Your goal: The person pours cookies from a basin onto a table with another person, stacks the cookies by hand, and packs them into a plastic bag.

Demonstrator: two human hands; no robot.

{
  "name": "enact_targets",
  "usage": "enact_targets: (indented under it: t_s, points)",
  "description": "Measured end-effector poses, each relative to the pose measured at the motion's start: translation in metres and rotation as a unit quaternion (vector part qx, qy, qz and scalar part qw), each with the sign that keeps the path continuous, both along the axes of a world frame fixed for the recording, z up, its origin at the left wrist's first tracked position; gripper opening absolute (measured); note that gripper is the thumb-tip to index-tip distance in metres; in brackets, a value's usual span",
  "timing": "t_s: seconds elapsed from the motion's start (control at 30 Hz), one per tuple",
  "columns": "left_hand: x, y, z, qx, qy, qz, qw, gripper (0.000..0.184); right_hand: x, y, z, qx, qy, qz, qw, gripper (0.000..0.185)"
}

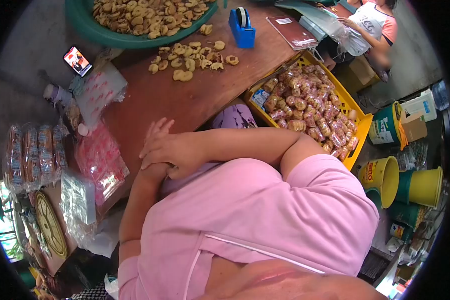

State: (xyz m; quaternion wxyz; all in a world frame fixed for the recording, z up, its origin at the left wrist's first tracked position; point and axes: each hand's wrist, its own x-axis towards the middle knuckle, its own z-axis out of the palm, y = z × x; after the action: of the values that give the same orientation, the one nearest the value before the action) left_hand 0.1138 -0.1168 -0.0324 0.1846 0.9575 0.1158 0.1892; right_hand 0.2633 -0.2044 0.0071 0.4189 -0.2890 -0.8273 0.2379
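Note:
My two hands meet at the edge of the reddish-brown table (130,95). My right hand (179,152) lies across my left wrist with its fingers wrapped round it. Beyond it, the fingers of my left hand (158,131) stretch out and hold nothing. Further up the table lies a loose pile of ring-shaped cookies (187,56). Behind them stands a green basin (85,31) heaped with more cookies. A blue tape dispenser (243,33) sits to the right of the pile. By my right arm, a yellow crate (361,134) holds many wrapped cookie packs (312,102).
Pink-printed plastic bags (99,157) and a lit phone (78,61) lie at the left. Packed bread (37,155) hangs over the left side. Another person (367,30) is at the top right near a brown notebook (291,32). Yellow buckets (380,175) stand at right.

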Motion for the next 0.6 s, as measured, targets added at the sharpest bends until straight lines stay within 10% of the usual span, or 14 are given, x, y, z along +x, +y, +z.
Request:
enact_targets:
  t_s: [0.27, 0.47, 0.6]
  points:
    - [0.004, -0.004, -0.005, 0.064, 0.051, 0.017, 0.997, 0.059, 0.006, -0.010, 0.010, -0.026, -0.002, 0.000, 1.000, 0.057]
    - [0.010, -0.016, 0.010, -0.145, 0.042, 0.004, 0.989, 0.051, 0.021, -0.016, 0.003, -0.072, -0.016, -0.052, 0.996, 0.059]
    - [0.005, -0.047, 0.099, -0.159, 0.018, 0.023, 0.987, 0.044, 0.081, -0.050, 0.014, -0.031, -0.015, -0.225, 0.974, 0.053]
